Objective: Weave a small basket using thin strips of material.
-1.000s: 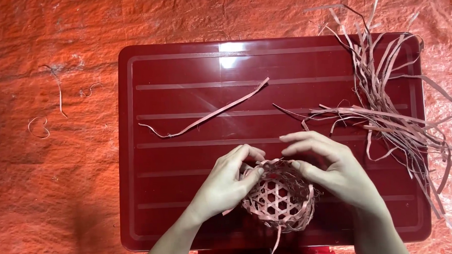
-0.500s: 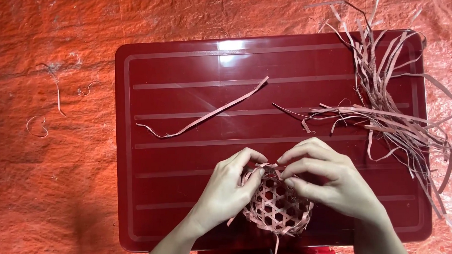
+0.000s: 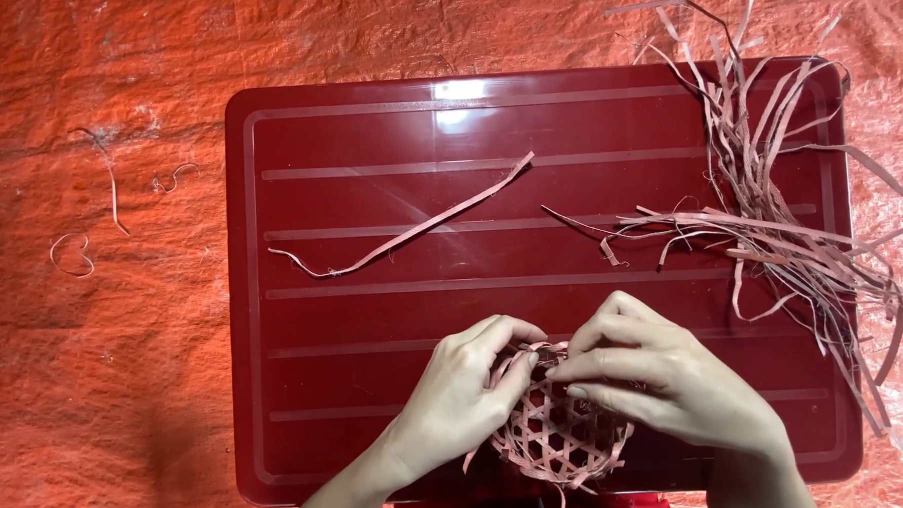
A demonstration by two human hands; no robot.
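A small round basket [image 3: 558, 436] woven from pale pink strips sits near the front edge of a dark red plastic lid [image 3: 367, 127]. My left hand [image 3: 457, 399] grips its left rim with the fingers curled over the edge. My right hand [image 3: 666, 382] covers the right side, its fingertips pinching a strip at the top rim. Both hands meet over the basket's upper edge. Loose strip ends stick out below the basket.
A single long strip [image 3: 410, 225] lies across the middle of the lid. A tangled pile of strips [image 3: 770, 203] covers the right side and hangs over the edge. Short strip scraps [image 3: 90, 212] lie on the orange tarp [image 3: 96, 397] to the left.
My right hand has closed in over the basket's top rim to meet the left hand. The basket has shifted slightly toward the front edge.
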